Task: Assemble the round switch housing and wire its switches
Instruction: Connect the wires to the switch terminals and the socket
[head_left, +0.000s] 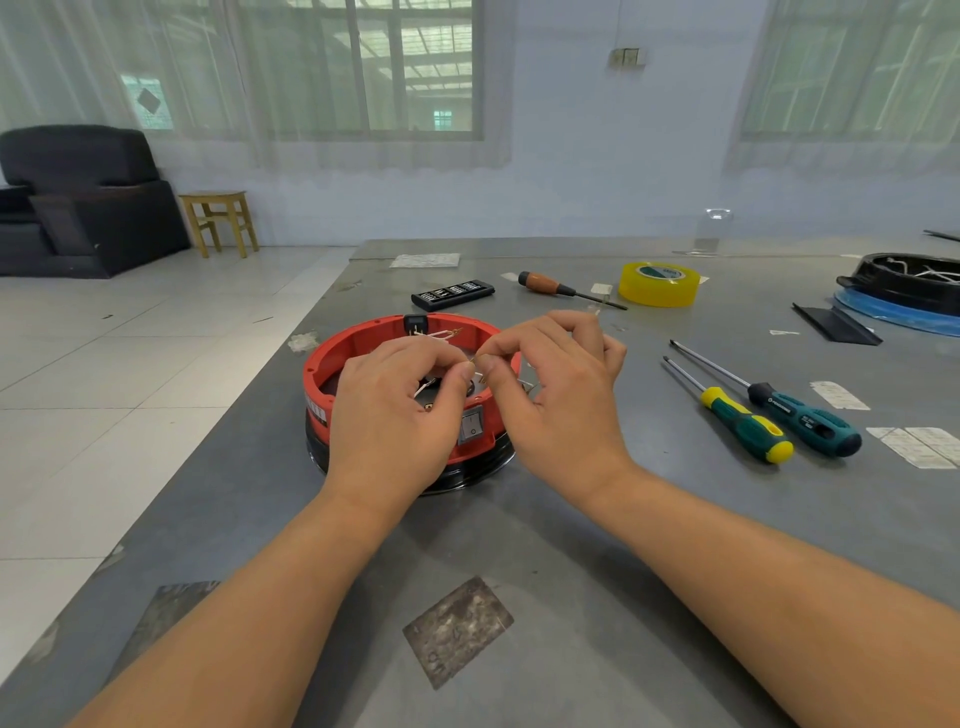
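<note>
A round red housing on a black base sits on the grey table, open side up. A rocker switch shows in its near wall, and a black part with white wires sits at its far wall. Over the housing, my left hand and my right hand meet fingertip to fingertip. Both pinch a small brass wire terminal between thumb and forefinger. Other white wires lie inside the housing, mostly hidden by my hands.
Two green-handled screwdrivers lie to the right, with paper slips beyond them. Further back are a wooden-handled screwdriver, a yellow tape roll and a black bit case. A black and blue round part sits far right.
</note>
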